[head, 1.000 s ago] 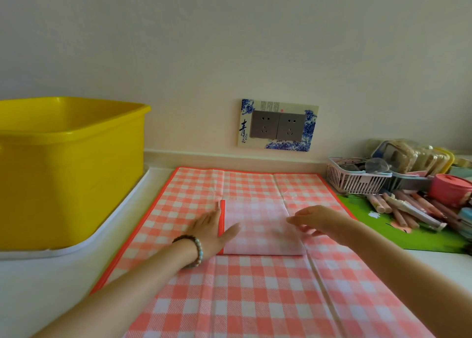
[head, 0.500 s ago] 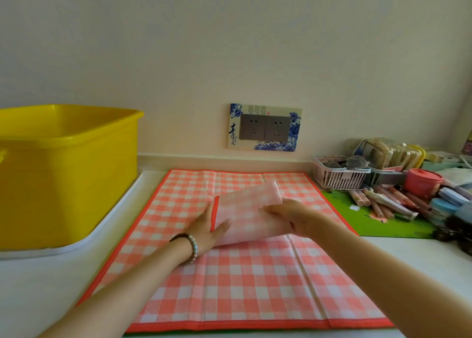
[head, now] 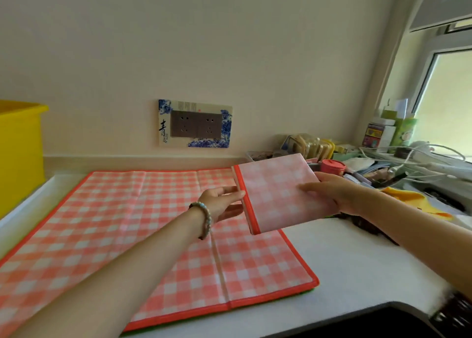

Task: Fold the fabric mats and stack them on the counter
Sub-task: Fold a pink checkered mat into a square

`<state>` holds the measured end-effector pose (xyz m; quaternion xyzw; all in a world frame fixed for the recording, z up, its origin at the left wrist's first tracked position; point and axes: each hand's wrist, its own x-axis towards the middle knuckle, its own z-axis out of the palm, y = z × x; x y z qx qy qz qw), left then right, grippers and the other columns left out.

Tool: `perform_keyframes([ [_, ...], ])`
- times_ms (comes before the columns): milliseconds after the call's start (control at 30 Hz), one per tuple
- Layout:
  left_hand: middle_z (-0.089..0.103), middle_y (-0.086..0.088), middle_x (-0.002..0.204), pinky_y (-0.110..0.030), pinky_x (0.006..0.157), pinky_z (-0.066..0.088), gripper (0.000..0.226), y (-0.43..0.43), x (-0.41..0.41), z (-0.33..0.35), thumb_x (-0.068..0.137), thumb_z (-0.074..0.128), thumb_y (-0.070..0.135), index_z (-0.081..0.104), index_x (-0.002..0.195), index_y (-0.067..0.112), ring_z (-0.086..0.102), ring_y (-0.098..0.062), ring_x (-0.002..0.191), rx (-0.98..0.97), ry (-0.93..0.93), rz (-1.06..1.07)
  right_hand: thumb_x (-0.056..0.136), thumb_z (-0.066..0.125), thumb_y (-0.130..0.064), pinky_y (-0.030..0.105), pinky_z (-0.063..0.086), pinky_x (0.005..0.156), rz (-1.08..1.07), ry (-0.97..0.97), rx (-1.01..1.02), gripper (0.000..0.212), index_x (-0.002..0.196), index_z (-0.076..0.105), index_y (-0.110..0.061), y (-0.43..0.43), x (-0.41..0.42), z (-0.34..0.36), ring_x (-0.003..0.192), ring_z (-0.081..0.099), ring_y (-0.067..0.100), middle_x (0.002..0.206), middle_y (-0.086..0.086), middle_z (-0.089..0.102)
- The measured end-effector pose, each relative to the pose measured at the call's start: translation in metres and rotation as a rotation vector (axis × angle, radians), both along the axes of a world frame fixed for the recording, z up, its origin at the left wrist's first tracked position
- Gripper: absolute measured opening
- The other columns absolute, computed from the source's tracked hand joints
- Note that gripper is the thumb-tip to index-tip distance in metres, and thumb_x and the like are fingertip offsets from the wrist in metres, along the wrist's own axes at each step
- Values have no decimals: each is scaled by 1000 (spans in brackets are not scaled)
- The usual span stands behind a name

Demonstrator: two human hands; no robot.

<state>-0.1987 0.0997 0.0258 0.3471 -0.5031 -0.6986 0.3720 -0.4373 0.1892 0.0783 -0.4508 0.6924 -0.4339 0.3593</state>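
A folded pink checked mat (head: pixel 275 192) with an orange edge is in the air above the right side of the counter. My right hand (head: pixel 329 192) grips its right side, fingers spread on top. My left hand (head: pixel 222 202), with a bead bracelet on the wrist, holds its left orange edge. Below, a larger pink checked mat (head: pixel 132 230) lies spread flat on the white counter (head: pixel 344 266), with a green edge showing under its front right corner.
A yellow tub (head: pixel 18 154) stands at the far left. A wall socket panel (head: pixel 195 123) is on the back wall. Clutter fills the back right: a red lidded pot (head: pixel 332 166), boxes, cables, a yellow cloth (head: pixel 408 200). A dark sink edge (head: pixel 383 322) lies at the bottom right.
Both hands lifted the folded mat off the spread mat and carried it to the right, above the counter. The view has swung right.
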Motion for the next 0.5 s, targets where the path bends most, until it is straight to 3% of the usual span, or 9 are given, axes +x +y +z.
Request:
perform_keyframes([
  [133,67,1,53,-18,48,54,8,16,-57,-12,85,63,1,60,84,8,62,-8,42,54,-41,-66,85,67,-24,38,56,81,-124,165,146,25,109,58,-22,16,-52,-10,91,65,23,102,4,67],
  [267,65,0,49,-17,44,52,6,20,-93,-28,84,64,0,60,84,5,62,-6,41,65,-105,-103,83,70,-29,42,49,97,-159,228,246,37,116,58,-20,23,-84,-27,101,63,24,113,5,64],
  [400,65,2,48,-17,44,52,8,16,-106,-40,82,67,1,60,82,5,61,-4,41,86,-192,-99,79,73,-34,42,50,96,-159,305,317,44,117,62,-14,16,-102,-48,102,63,25,112,6,65],
  [500,67,2,56,-16,47,53,9,11,-107,-43,80,70,5,62,79,9,63,-5,46,76,-260,-92,81,70,-37,33,51,87,-157,379,352,46,119,62,-13,7,-103,-57,103,60,22,114,4,62],
])
